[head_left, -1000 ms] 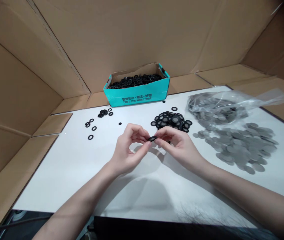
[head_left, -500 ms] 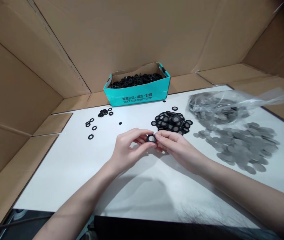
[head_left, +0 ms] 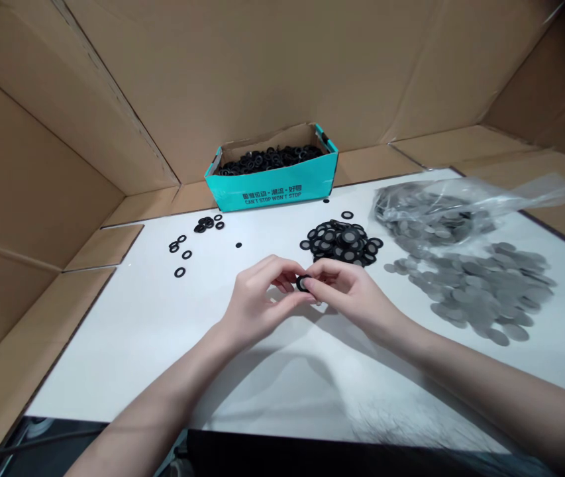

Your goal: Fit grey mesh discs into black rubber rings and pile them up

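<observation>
Between my two hands is a black rubber ring [head_left: 301,283] with a grey disc in its middle. My left hand [head_left: 267,291] is closed on it, the thumb below and the index finger above. From the other side my right hand [head_left: 346,288] grips it too, its thumb pressed over the disc and hiding part of it. Just beyond the hands lies a heap of black rings with grey discs in them [head_left: 339,242]. To the right, loose grey mesh-like discs [head_left: 481,288] are spread in a pile.
A turquoise box [head_left: 272,189] full of black rings stands at the back. Several loose black rings [head_left: 187,254] lie at the left. A clear plastic bag [head_left: 431,205] of grey discs rests at the back right. Cardboard walls [head_left: 282,66] surround the white table [head_left: 128,344].
My right thumb has moved left onto the disc, covering part of it. The ring has tilted and shifted slightly down, still between both hands.
</observation>
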Demonstrator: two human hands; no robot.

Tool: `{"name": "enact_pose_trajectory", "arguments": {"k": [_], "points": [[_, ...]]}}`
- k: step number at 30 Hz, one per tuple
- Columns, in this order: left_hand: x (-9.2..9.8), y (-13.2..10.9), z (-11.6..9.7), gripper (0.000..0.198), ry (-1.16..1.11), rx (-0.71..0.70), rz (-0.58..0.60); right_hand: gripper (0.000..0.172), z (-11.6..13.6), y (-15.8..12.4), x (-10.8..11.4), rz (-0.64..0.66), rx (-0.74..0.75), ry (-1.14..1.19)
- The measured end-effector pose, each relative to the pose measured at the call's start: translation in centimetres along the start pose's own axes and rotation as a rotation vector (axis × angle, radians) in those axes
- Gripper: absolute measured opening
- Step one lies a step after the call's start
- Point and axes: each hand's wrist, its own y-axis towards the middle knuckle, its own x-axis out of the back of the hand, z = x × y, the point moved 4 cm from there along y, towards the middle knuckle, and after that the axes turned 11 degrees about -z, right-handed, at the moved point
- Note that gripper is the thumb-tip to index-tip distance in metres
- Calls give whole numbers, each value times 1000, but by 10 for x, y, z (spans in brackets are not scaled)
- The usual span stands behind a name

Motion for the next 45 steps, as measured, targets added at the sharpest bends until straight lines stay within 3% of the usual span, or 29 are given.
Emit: {"name": "enact_pose_trajectory", "arguments": {"k": [6, 12, 20, 24, 30, 40, 43, 45], "points": [[1, 2, -3, 5, -65, 21, 0, 14, -2, -1, 2, -75, 84, -99], [1, 2, -3, 7, -97, 126, -20, 8, 0, -3, 2, -72, 184, -193], [0, 0, 1, 18, -135, 104, -21, 7, 0, -2, 3, -90, 201, -215], [2, 0, 1, 24, -104, 20, -6, 12, -4, 1, 2, -47, 123, -136], [-2, -2, -5, 39, -22, -269, 80, 19, -7, 2, -2, 54, -20, -18], [0, -3, -5, 38, 3, -312, 112, 23, -10, 1, -2, 100, -141, 46], [1, -2, -5, 42, -6, -297, 126, 23, -8, 2, -2, 86, -102, 11], [2, 0, -4, 43, -1, -289, 111, 19, -5, 3, 1, 44, 0, -66]]}}
